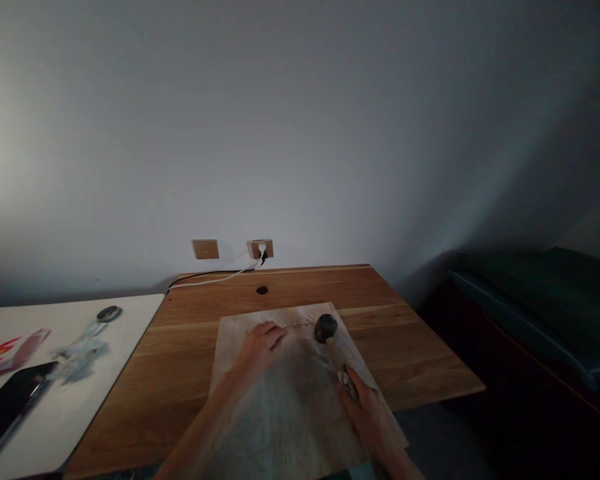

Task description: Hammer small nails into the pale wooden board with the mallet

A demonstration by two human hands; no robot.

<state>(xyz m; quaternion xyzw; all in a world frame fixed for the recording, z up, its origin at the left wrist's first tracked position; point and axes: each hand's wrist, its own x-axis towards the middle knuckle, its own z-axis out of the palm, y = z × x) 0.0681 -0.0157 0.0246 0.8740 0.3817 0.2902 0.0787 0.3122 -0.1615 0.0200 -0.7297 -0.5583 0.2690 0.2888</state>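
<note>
A wooden board (285,407) lies flat on the brown table. Several small nails (296,323) stand in a row near its far edge. My right hand (365,410) is wrapped round the handle of a hammer (326,327), whose dark, rounded head is just right of the nails. My left hand (261,343) is at the left end of the row, fingertips pressed together and slightly blurred. Whatever those fingers pinch, if anything, is too small to make out.
The brown table (175,373) meets a white table (125,340) on the left. A roll of tape (109,313), a red-and-white packet (10,353) and a dark phone-like object (13,407) lie there. Cables run to a wall socket (261,249). A dark cushioned seat (540,307) stands at right.
</note>
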